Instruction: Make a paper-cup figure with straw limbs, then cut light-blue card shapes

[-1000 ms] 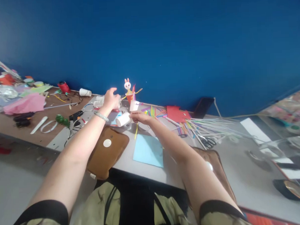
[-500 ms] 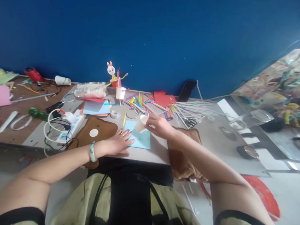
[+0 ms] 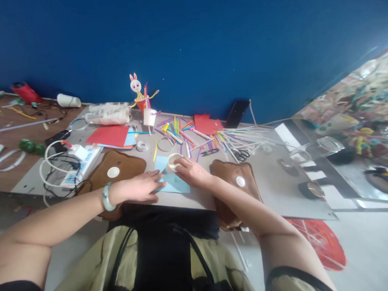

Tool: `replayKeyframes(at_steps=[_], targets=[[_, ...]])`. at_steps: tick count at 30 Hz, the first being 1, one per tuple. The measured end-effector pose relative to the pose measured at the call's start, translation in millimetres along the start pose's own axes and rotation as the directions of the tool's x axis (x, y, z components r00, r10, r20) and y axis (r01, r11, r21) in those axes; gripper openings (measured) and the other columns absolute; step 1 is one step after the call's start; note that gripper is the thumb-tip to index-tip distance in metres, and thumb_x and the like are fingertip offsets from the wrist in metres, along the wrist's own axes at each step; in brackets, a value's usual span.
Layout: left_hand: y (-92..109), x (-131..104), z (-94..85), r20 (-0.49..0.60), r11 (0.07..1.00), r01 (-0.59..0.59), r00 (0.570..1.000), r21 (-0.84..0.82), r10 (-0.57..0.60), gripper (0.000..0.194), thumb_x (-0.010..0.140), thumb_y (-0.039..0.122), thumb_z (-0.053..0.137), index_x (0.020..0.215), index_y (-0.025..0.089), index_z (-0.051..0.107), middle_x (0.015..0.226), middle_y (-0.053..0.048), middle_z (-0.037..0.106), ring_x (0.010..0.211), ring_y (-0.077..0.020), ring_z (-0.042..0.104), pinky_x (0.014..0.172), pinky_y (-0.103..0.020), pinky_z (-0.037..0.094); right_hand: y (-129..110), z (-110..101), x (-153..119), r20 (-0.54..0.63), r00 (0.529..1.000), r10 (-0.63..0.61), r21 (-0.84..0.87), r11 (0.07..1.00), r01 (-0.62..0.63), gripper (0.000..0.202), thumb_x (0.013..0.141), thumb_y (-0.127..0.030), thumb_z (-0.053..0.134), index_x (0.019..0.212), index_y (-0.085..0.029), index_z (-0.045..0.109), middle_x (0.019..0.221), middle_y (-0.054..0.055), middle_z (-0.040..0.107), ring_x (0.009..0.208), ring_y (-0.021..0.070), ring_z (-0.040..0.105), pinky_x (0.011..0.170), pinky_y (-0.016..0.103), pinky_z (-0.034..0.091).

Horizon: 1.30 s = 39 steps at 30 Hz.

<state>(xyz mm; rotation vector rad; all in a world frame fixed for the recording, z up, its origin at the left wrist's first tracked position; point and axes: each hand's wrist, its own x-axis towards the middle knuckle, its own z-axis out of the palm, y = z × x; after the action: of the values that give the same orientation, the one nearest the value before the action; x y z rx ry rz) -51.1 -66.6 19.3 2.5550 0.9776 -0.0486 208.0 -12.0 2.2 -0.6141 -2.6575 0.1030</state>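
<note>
A light blue paper sheet (image 3: 179, 185) lies on the table in front of me. My left hand (image 3: 141, 186) rests at the sheet's left side with fingers spread, holding nothing. On the sheet stands a small white paper cup (image 3: 172, 166), with its open rim facing up. My right hand (image 3: 192, 172) is closed on the cup's right side, the fingertips at or inside the rim. The cup's lower right part is hidden by this hand.
Coloured sticks (image 3: 180, 131), black scissors (image 3: 241, 155) and red paper (image 3: 207, 124) lie beyond my hands. A rabbit figure (image 3: 136, 89) stands near the wall. Left are a power strip (image 3: 86, 164) and brown pouch (image 3: 127, 162); another brown pouch (image 3: 237, 195) lies right.
My right hand has brought the cup down onto the blue sheet, and the tilted cup is now upright. My left hand stays by the sheet. The camera view has shifted a little.
</note>
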Motion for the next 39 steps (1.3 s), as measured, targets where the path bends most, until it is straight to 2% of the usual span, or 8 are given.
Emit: replayKeyframes(at_steps=[3,7,11,19,23,28,35,39], targets=[[-2,10,-20.8,-0.106,0.959,0.271,0.954,-0.087,-0.279,0.033,0.083,0.041,0.068,0.107,0.019,0.063,0.105,-0.01,0.069,0.097,-0.0272,0.068,0.087,-0.038,0.053,0,6,8,0.016,1.0,-0.018,0.004,1.0,0.018,0.016,0.098,-0.022,0.045,0.094,-0.019,0.06,0.114,0.014,0.06,0.102,0.0226,0.054,0.085,0.038,0.052],[1,23,-26.0,-0.355,0.954,0.241,0.889,-0.176,-0.29,0.074,0.075,0.037,0.076,0.138,0.022,0.041,0.134,-0.015,0.054,0.119,-0.03,0.058,0.094,-0.041,0.051,0,11,13,0.036,0.998,-0.047,0.02,0.999,0.046,0.016,0.098,-0.021,0.045,0.096,-0.019,0.06,0.115,0.014,0.06,0.104,0.0224,0.054,0.086,0.038,0.052],[5,30,-18.1,-0.279,0.976,0.129,0.944,-0.174,-0.175,0.081,0.08,0.027,0.069,0.15,0.025,0.027,0.153,-0.017,0.034,0.132,-0.0314,0.05,0.102,-0.043,0.048,-1,9,11,-0.01,0.997,-0.081,0.08,0.993,0.081,0.018,0.096,-0.022,0.048,0.11,-0.018,0.059,0.118,0.015,0.06,0.113,0.0238,0.054,0.092,0.039,0.052],[-1,36,-11.3,-0.245,0.974,0.223,0.942,-0.049,-0.228,0.033,0.094,0.036,0.053,0.123,0.021,0.058,0.133,-0.015,0.052,0.103,-0.0288,0.067,0.089,-0.042,0.055,16,0,8,-0.181,0.966,0.183,0.166,0.974,-0.153,0.028,0.097,-0.027,0.048,0.122,-0.019,0.057,0.116,0.015,0.061,0.114,0.0256,0.055,0.097,0.042,0.049],[-5,38,-8.1,-0.221,0.978,0.208,0.954,0.002,-0.202,0.023,0.095,0.027,0.05,0.111,0.017,0.063,0.13,-0.017,0.053,0.097,-0.0265,0.068,0.087,-0.039,0.055,41,13,8,-0.102,0.917,0.385,0.221,0.908,-0.357,0.028,0.098,-0.021,0.042,0.111,-0.016,0.066,0.107,0.013,0.062,0.105,0.023,0.058,0.095,0.039,0.049],[-10,38,-4.6,-0.251,0.986,0.165,0.954,-0.022,-0.165,0.021,0.094,0.032,0.053,0.104,0.018,0.065,0.125,-0.014,0.054,0.094,-0.0254,0.068,0.088,-0.039,0.055,54,26,1,0.053,0.927,0.371,0.073,0.925,-0.374,0.022,0.094,-0.022,0.053,0.101,-0.018,0.073,0.111,0.013,0.058,0.104,0.0247,0.054,0.096,0.042,0.045],[-15,40,-12.6,-0.189,0.971,0.233,0.953,-0.051,-0.239,0.027,0.087,0.042,0.061,0.089,0.016,0.067,0.121,-0.013,0.055,0.096,-0.0263,0.067,0.09,-0.038,0.054,65,12,-6,0.064,0.887,0.458,-0.086,0.888,-0.452,0.012,0.085,-0.018,0.061,0.076,-0.017,0.069,0.106,0.013,0.062,0.097,0.0265,0.054,0.089,0.043,0.045],[-16,44,-21.8,-0.117,0.972,0.234,0.965,-0.024,-0.236,0.029,0.089,0.042,0.06,0.087,0.014,0.068,0.125,-0.014,0.052,0.092,-0.0242,0.067,0.089,-0.036,0.053,64,4,-8,0.009,0.876,0.483,-0.047,0.875,-0.482,0.013,0.08,-0.011,0.06,0.088,-0.015,0.07,0.11,0.016,0.063,0.104,0.0305,0.055,0.096,0.052,0.041]])
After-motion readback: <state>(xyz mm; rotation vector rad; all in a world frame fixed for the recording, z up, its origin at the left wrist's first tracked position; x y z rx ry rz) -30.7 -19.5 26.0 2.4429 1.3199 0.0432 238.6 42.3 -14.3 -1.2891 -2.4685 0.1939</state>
